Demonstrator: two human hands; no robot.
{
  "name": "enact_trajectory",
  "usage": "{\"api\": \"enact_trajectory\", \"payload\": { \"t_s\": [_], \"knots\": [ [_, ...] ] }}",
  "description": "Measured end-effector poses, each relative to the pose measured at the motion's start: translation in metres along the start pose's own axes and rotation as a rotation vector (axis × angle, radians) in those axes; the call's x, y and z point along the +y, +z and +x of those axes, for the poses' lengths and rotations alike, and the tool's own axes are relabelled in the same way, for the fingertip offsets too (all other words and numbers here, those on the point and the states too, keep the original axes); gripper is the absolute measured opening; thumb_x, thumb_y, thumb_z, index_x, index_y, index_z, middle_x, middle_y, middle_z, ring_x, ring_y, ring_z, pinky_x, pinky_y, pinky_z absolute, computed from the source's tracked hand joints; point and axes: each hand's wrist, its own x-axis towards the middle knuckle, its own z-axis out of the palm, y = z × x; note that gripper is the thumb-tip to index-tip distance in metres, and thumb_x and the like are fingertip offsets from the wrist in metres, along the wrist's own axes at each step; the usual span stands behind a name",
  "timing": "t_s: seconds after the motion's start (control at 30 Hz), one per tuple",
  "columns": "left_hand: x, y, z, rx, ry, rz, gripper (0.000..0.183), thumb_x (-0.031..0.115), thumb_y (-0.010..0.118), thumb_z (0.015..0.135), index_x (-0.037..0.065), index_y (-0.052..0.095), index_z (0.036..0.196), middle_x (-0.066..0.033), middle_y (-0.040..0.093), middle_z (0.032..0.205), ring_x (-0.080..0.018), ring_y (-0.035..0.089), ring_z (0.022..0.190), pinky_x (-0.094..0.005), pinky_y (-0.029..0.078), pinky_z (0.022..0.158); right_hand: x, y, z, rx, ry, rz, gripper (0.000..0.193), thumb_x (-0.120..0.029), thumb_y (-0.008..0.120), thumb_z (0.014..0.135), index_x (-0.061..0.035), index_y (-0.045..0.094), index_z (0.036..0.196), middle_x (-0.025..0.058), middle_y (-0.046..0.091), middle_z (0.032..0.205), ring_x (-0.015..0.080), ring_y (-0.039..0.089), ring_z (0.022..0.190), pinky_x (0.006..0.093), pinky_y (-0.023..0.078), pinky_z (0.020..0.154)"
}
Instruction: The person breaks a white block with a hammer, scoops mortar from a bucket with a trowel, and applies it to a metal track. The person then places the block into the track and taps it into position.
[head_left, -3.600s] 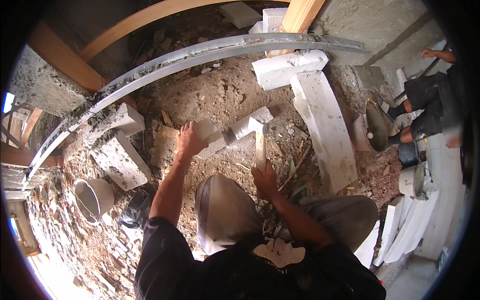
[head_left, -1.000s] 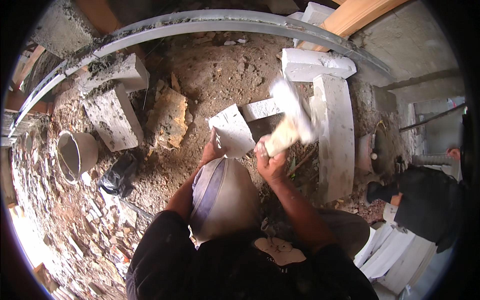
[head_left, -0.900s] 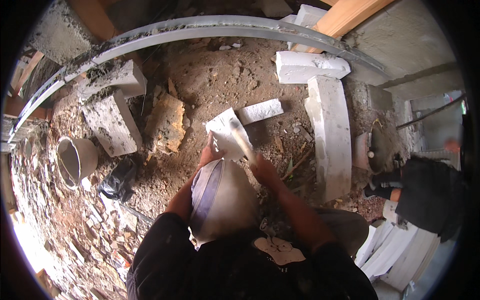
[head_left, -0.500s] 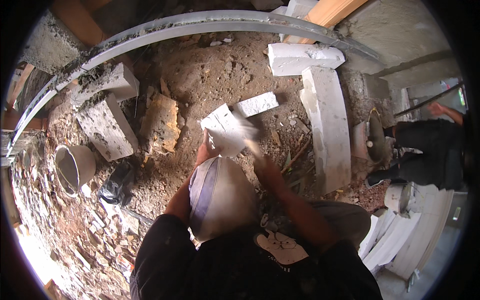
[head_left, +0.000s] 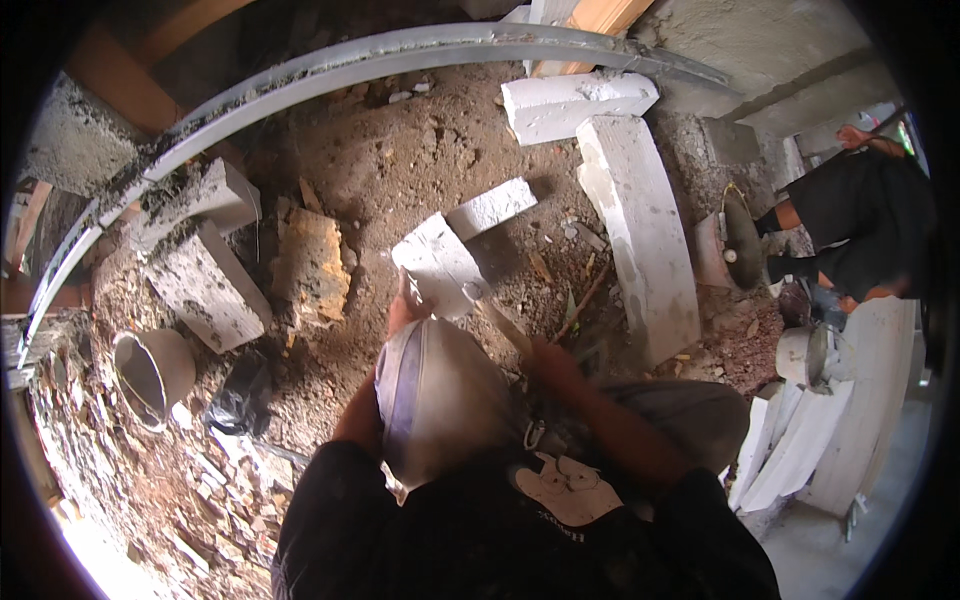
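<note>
A white lightweight concrete block [head_left: 436,262] stands on the dirt in front of me, its top and front faces chipped. My left hand [head_left: 405,308] grips its near left edge, fingers against the side. In my right hand [head_left: 552,366] is the wooden handle of a tool [head_left: 508,328], closed in my fist. The tool's small head rests at or just over the block's near right corner; its exact kind is hard to tell. A narrower white offcut [head_left: 492,207] lies right behind the block. My cap hides part of the left wrist.
A long white block [head_left: 645,235] lies to the right, another [head_left: 580,105] beyond it. Dirty blocks [head_left: 208,285], a bucket [head_left: 155,375] and a black plastic bag [head_left: 240,393] are at left. A co-worker [head_left: 850,215] bends near a bucket [head_left: 740,240]. A metal channel [head_left: 400,55] arches across the back.
The tool's head, blurred over the block's right side before, is now lower and nearer me at its corner. My right hand has dropped slightly. The co-worker has bent down, reaching low.
</note>
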Motion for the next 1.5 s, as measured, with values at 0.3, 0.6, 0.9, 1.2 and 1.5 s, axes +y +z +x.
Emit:
{"api": "enact_trajectory", "payload": {
  "t_s": [0.3, 0.6, 0.9, 1.2, 1.5],
  "knots": [
    [0.016, -0.008, 0.001, -0.026, -0.064, -0.095, 0.1, 0.015, 0.073, 0.068, 0.003, 0.011, 0.146, -0.0249, 0.061, 0.111, -0.0362, 0.062, 0.099, -0.0389, 0.049, 0.085, 0.003, 0.003, -0.008, 0.412, -0.379, 0.202, 0.027, -0.021, 0.062, 0.084, -0.0007, 0.047, 0.092, 0.0222, 0.06, 0.078, 0.0422, 0.06, 0.071, 0.0481, 0.047, 0.065],
    [0.022, -0.008, -0.001, -0.009, 0.032, 0.051, 0.096, 0.015, 0.072, 0.069, 0.003, 0.015, 0.146, -0.0248, 0.064, 0.104, -0.0332, 0.065, 0.095, -0.0386, 0.052, 0.078, -0.013, -0.001, 0.002, 0.473, -0.416, 0.328, 0.028, -0.017, 0.064, 0.083, 0.0005, 0.051, 0.099, 0.0214, 0.061, 0.076, 0.0389, 0.061, 0.069, 0.0433, 0.049, 0.063],
    [0.02, -0.008, 0.005, -0.016, -0.022, 0.074, 0.095, 0.018, 0.07, 0.069, 0.003, 0.016, 0.146, -0.0255, 0.065, 0.096, -0.0347, 0.065, 0.09, -0.0398, 0.051, 0.076, -0.031, 0.008, 0.033, 0.101, -0.129, 0.0, 0.033, -0.021, 0.061, 0.085, 0.0016, 0.047, 0.105, 0.0251, 0.06, 0.082, 0.0418, 0.06, 0.069, 0.0465, 0.048, 0.061],
    [0.006, -0.005, 0.009, -0.025, 0.007, 0.028, 0.098, 0.018, 0.072, 0.069, 0.004, 0.013, 0.146, -0.026, 0.064, 0.102, -0.036, 0.064, 0.094, -0.0414, 0.051, 0.079, -0.038, 0.017, 0.039, 0.213, -0.274, 0.268, 0.031, -0.023, 0.056, 0.086, 0.0023, 0.046, 0.101, 0.0235, 0.059, 0.077, 0.0428, 0.06, 0.07, 0.0502, 0.047, 0.063],
    [0.008, -0.004, 0.006, -0.039, -0.044, -0.088, 0.099, 0.018, 0.074, 0.069, 0.004, 0.014, 0.146, -0.0256, 0.063, 0.108, -0.034, 0.063, 0.101, -0.0384, 0.051, 0.084, -0.049, 0.022, 0.069, 0.658, -0.492, 0.412, 0.036, -0.02, 0.063, 0.086, 0.0042, 0.044, 0.105, 0.019, 0.057, 0.077, 0.032, 0.059, 0.066, 0.0405, 0.048, 0.058]
  ]
}}
